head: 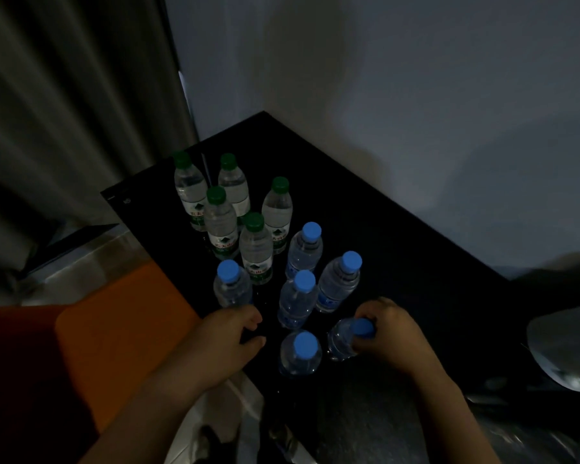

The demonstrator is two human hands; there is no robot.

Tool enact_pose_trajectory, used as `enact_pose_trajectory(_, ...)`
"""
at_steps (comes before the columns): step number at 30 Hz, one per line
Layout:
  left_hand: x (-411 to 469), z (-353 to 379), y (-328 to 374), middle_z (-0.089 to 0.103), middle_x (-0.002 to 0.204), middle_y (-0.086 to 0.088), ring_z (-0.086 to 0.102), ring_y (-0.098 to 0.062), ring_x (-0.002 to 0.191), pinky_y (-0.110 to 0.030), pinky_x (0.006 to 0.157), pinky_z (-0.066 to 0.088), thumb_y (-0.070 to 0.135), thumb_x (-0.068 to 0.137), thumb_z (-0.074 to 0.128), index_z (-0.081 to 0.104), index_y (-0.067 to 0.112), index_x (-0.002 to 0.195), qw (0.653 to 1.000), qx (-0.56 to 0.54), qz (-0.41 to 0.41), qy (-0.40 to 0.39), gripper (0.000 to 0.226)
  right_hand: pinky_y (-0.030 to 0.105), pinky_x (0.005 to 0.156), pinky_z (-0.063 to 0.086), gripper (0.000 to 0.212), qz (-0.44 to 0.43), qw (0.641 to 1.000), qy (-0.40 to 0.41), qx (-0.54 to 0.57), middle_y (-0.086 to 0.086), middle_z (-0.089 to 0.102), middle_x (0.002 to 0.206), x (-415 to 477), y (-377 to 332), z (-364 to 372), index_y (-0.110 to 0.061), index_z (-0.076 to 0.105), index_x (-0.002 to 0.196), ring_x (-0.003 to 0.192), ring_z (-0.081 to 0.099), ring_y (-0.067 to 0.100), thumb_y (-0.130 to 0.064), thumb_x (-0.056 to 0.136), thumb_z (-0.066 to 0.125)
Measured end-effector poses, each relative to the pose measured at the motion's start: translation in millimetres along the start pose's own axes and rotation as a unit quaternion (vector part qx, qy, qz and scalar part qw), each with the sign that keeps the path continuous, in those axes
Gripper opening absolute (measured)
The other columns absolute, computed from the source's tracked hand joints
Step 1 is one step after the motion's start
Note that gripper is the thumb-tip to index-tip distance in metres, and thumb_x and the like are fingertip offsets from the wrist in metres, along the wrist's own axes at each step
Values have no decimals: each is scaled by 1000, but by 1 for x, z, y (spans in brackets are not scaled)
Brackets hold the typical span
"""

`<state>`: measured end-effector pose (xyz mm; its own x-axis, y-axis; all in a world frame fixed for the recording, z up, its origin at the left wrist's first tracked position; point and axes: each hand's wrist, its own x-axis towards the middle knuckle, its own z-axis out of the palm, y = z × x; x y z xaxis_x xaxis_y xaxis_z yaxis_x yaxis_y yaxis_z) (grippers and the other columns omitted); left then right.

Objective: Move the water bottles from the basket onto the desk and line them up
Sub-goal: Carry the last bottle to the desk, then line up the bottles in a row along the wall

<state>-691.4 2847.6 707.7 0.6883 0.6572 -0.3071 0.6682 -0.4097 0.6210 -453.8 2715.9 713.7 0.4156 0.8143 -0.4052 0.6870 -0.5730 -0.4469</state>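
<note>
Right hand point(389, 333), head view: fingers curled round the blue cap and neck of a water bottle point(340, 344), its long axis near upright, low over the black desk point(416, 246), just right of the nearest standing bottle point(300, 356); left hand point(228, 333), loosely curled and holding nothing, lies farther off at the desk's edge

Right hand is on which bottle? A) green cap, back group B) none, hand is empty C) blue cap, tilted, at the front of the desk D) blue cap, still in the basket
C: the right hand grips a tilted blue-capped bottle around its neck at the front of the dark desk.
</note>
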Motion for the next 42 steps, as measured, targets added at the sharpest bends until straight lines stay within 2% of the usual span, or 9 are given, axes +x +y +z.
enact_pose_trajectory(5, 11, -13, 0, 61, 115, 6, 57, -8, 106, -30, 95, 47, 28, 88, 63, 58, 20, 115, 999, -8, 15, -28, 29, 15, 67, 42, 23, 50, 999, 3, -19, -9, 51, 104, 4, -9, -6, -32, 58, 97, 84, 54, 4, -23, 80, 71)
enact_pose_trajectory(10, 18, -41, 3, 60, 116, 6, 57, -9, 105, -30, 92, 49, 30, 90, 61, 56, 20, 119, 995, 17, 79, -62, 31, 24, 83, 48, 46, 113, 993, 35, -4, 0, 56, 122, -8, -31, -17, -20, 54, 126, 103, 57, 14, -21, 82, 69)
enact_pose_trajectory(12, 20, -56, 2, 60, 114, 5, 58, -10, 103, -31, 91, 50, 30, 89, 62, 57, 19, 119, 992, 18, 105, -64, 32, 25, 84, 49, 46, 108, 991, 74, 17, -3, 57, 115, -13, -50, -20, -23, 55, 123, 97, 58, 12, -20, 80, 71)
enact_pose_trajectory(15, 23, -78, -2, 61, 110, 3, 59, -9, 99, -30, 90, 50, 30, 89, 62, 58, 19, 114, 988, 18, 133, -70, 27, 15, 70, 46, 33, 85, 989, 119, 16, -14, 56, 96, -15, -80, -25, -32, 58, 108, 80, 57, 1, -20, 81, 71)
enact_pose_trajectory(18, 25, -103, -12, 61, 109, 3, 59, -8, 99, -25, 86, 49, 29, 89, 62, 59, 19, 109, 986, 18, 156, -62, 23, 8, 61, 39, 30, 58, 986, 157, 19, -17, 55, 85, -14, -110, -30, -37, 57, 95, 78, 58, -1, -19, 77, 75)
enact_pose_trajectory(23, 32, -145, -36, 57, 111, 13, 55, -3, 101, -21, 87, 48, 34, 89, 61, 56, 27, 113, 986, 10, 161, -53, 26, 23, 76, 52, 33, 42, 987, 154, -14, -8, 61, 101, -7, -156, -27, -28, 60, 111, 89, 60, 8, -24, 80, 71)
enact_pose_trajectory(29, 41, -182, -67, 58, 111, 12, 54, -1, 101, -16, 83, 45, 33, 89, 62, 58, 25, 114, 988, 6, 152, -34, 27, 26, 73, 52, 20, 14, 986, 162, -24, 0, 67, 90, 7, -199, -27, -15, 68, 98, 82, 63, 14, -14, 79, 71)
enact_pose_trajectory(36, 60, -211, -94, 58, 112, 12, 55, -3, 102, -17, 85, 44, 31, 88, 63, 57, 26, 116, 995, -19, 102, -5, 29, 32, 79, 54, 23, -41, 987, 152, -27, -1, 67, 99, 53, -234, -38, -18, 68, 104, 88, 65, 14, -21, 81, 69)
enact_pose_trajectory(42, 92, -235, -101, 61, 111, 7, 59, -9, 102, -26, 92, 49, 28, 88, 64, 59, 21, 113, 996, 6, 81, 36, 26, 20, 78, 45, 32, -94, 983, 147, -49, -3, 65, 109, 114, -249, -55, -18, 66, 114, 95, 61, 11, -23, 82, 70)
